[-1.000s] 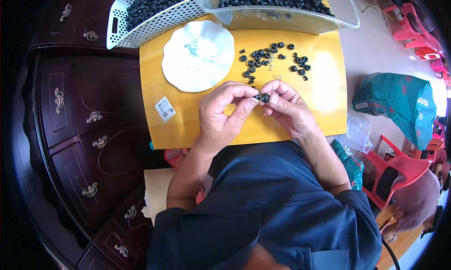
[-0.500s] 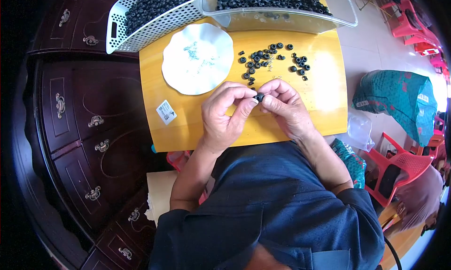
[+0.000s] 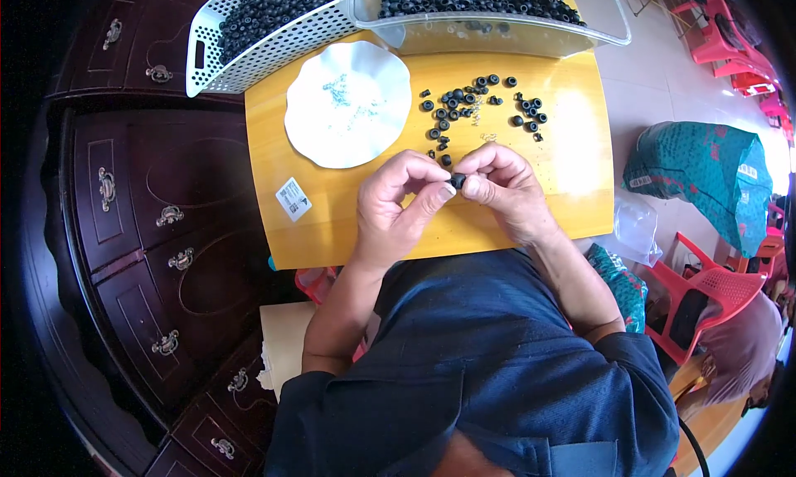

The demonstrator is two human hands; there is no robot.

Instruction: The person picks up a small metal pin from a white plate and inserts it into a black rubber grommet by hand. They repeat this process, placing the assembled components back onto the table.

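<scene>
Over the near part of the yellow table (image 3: pixel 332 236), my left hand (image 3: pixel 394 207) and my right hand (image 3: pixel 516 197) meet at the fingertips. Pinched between both thumbs and forefingers is a small black round plastic piece (image 3: pixel 458 181), partly covered by the fingers. Just beyond my hands lie several loose black round pieces (image 3: pixel 443 125), some with a hole, with smaller black parts among them. A second cluster of black pieces (image 3: pixel 531 112) sits to the right. Between the clusters are tiny metallic springs (image 3: pixel 477 112). A white wavy-edged plate (image 3: pixel 303 133) bears small pale bits, too fine to make out.
A white perforated basket (image 3: pixel 274 58) and a clear plastic bin (image 3: pixel 506 33), both full of black pieces, stand at the far edge. A printed card (image 3: pixel 293 198) lies left. Dark drawers (image 3: pixel 108 253) flank the table; a teal sack (image 3: pixel 696 174) and red chair (image 3: pixel 705 290) are right.
Both hands have come slightly nearer to me with the black piece between them. A loose black piece beyond the fingertips now shows more fully.
</scene>
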